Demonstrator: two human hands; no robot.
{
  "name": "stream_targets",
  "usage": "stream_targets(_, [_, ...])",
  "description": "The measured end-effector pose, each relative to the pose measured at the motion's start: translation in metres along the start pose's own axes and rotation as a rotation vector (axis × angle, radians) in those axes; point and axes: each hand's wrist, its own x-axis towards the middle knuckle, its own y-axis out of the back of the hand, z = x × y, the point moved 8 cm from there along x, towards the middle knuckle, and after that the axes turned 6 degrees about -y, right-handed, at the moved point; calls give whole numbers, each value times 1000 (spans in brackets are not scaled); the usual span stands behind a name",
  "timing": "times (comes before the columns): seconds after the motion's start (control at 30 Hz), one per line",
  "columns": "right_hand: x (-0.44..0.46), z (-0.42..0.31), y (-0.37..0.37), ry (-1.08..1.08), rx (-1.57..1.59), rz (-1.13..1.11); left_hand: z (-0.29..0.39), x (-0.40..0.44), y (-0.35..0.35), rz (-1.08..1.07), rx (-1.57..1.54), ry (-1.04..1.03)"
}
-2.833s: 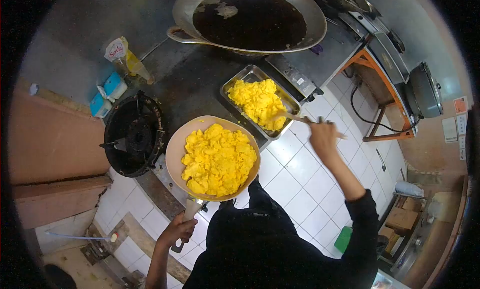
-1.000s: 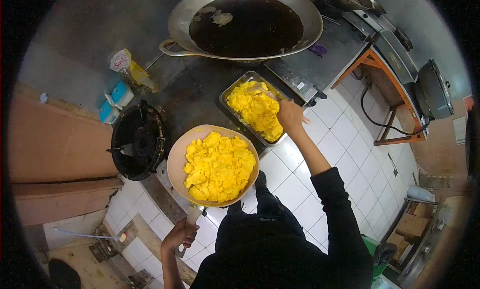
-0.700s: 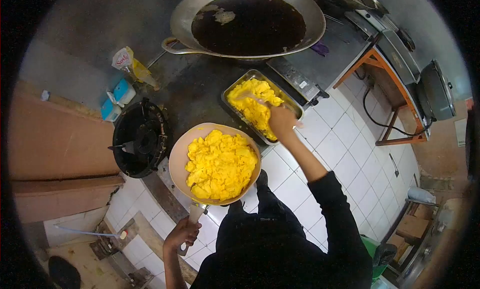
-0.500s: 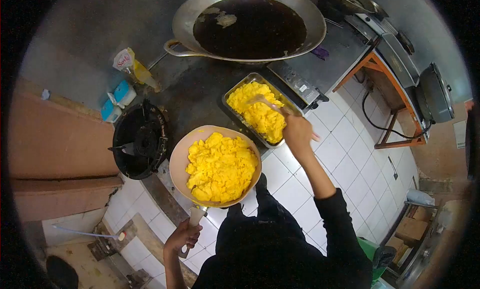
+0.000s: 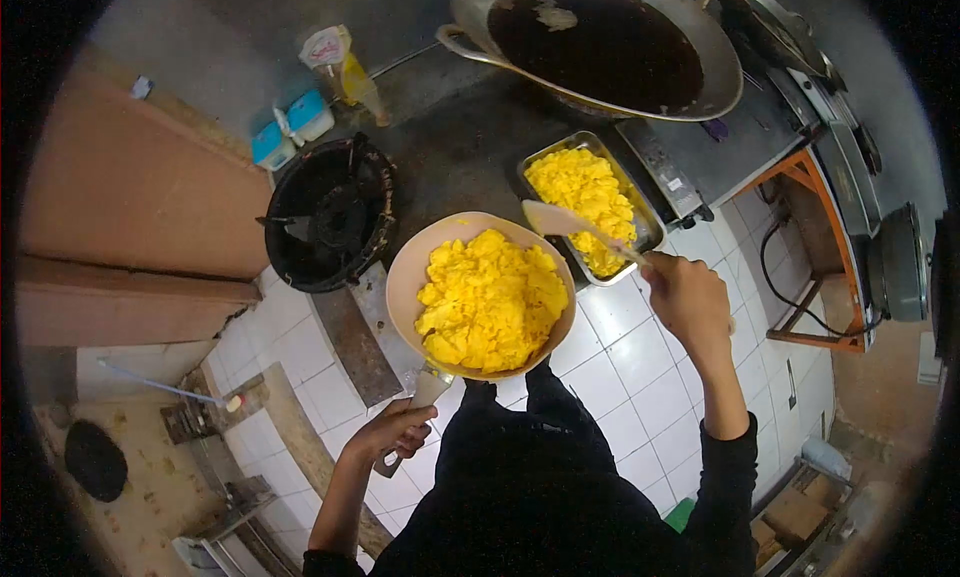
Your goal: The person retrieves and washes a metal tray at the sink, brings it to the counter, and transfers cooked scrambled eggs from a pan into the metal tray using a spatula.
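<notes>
My left hand (image 5: 392, 432) is closed around the handle of a frying pan (image 5: 400, 277), pale inside, held up in front of my body. A mound of scrambled eggs (image 5: 492, 302) fills much of the pan. My right hand (image 5: 690, 302) grips a spatula (image 5: 565, 220), whose pale blade hangs between the pan and a metal tray (image 5: 652, 217). More scrambled eggs (image 5: 585, 192) lie in that rectangular tray on the dark counter. The spatula's shaft crosses over the tray, and its blade carries no visible egg.
A large wok (image 5: 725, 87) of dark oil stands behind the tray. To the left are a black burner (image 5: 330, 217), blue-lidded containers (image 5: 308, 112) and a yellow-and-clear pouch (image 5: 345, 72). White floor tiles (image 5: 640, 377) lie below, with an orange-framed table (image 5: 800, 167) at right.
The spatula has come out of the tray's eggs and moved toward the pan. My view has shifted, so the counter things appear farther right. My left hand keeps its hold on the pan.
</notes>
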Motion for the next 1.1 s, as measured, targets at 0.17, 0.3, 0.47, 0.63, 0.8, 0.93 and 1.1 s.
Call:
stream_targets(0.17, [20,-81,-34,235,-149,-2,-7,8,8,-30,64,-51])
stream_targets(0.3, [52,-116,-75,456,-333,-27,1,2,2,3,175,-124])
stream_targets(0.47, [108,-100,-100,525,-289,-428,-1,7,7,-49,186,-134])
stream_targets(0.63, [99,-98,-110,515,-210,-605,-3,14,13,-48,245,-141])
stream_targets(0.8, [86,-102,-116,538,-133,-527,1,14,15,-67,277,-167])
stream_targets(0.93, [75,-110,-111,621,-57,-387,-4,21,22,-66,248,-161])
stream_targets(1.1, [65,-122,-127,645,-101,-466,-5,21,22,-76,261,-140])
